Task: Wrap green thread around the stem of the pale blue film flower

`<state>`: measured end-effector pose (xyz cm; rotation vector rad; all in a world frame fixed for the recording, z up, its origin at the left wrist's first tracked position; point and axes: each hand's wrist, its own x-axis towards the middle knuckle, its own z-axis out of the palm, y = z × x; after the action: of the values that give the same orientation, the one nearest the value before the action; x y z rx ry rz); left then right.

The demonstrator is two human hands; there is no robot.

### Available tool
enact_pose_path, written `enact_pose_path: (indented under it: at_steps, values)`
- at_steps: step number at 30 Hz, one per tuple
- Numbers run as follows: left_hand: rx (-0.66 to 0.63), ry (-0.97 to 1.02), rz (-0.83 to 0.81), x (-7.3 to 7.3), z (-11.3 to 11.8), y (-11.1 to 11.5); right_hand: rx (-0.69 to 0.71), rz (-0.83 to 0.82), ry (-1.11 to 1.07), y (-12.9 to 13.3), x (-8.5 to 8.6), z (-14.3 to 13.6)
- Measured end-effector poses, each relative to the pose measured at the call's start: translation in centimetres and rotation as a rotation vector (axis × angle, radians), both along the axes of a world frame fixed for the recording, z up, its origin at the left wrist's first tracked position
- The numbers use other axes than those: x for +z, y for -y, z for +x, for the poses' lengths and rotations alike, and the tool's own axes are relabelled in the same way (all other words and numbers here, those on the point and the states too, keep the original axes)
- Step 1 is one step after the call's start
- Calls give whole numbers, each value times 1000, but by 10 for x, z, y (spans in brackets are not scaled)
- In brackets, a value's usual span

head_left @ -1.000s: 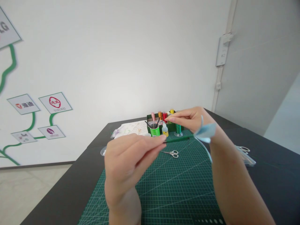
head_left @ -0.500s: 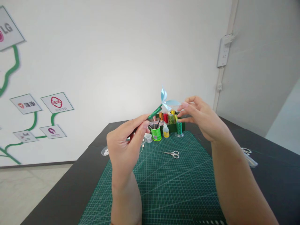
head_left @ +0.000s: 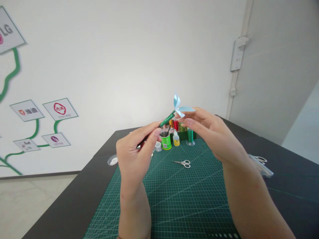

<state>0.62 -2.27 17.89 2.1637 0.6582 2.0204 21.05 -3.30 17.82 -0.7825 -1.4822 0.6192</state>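
Note:
My left hand (head_left: 136, 152) is closed on the dark lower end of a thin stick (head_left: 166, 120), pinched between thumb and fingers. Shiny green wrapping covers the stick's upper part. At its tip sits a flower (head_left: 177, 108) of pale blue, glossy, pointed petals, tilted up to the right. My right hand (head_left: 211, 132) reaches in from the right with fingers stretched out, just under and behind the right-hand petals. Whether its fingertips touch the flower I cannot tell. No object shows in the right hand's grasp.
Small scissors (head_left: 184, 163) lie on the green cutting mat (head_left: 179, 199). Behind are a green tin (head_left: 166, 142), a glue bottle (head_left: 176, 138), a white jar (head_left: 158, 146) and thread spools (head_left: 190, 136). A clear dish (head_left: 113, 161) stands left; more scissors (head_left: 260, 160) lie right.
My right hand has moved left, from the tip of the right petal to beneath the flower. The left hand and the flower have shifted slightly right.

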Motion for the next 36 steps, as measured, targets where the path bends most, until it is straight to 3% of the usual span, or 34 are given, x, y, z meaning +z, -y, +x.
enact_pose_path:
  at_steps: [6,9,15,18,25,36]
  values:
    - [-7,-81,26,1,4,0,258,39,80,15,-1,-12]
    - [-24,-99,36,1,6,-1,318,60,55,18,-2,-19]
    - [-13,-106,58,0,9,-2,145,-19,-68,21,0,-33]
    - [-34,-106,38,-1,12,-2,63,25,-153,21,0,-35]
    - [-39,-49,-13,-3,23,-1,26,90,-251,16,-4,-36]
    - [-46,16,-113,-6,30,0,-99,178,-133,18,0,-33]
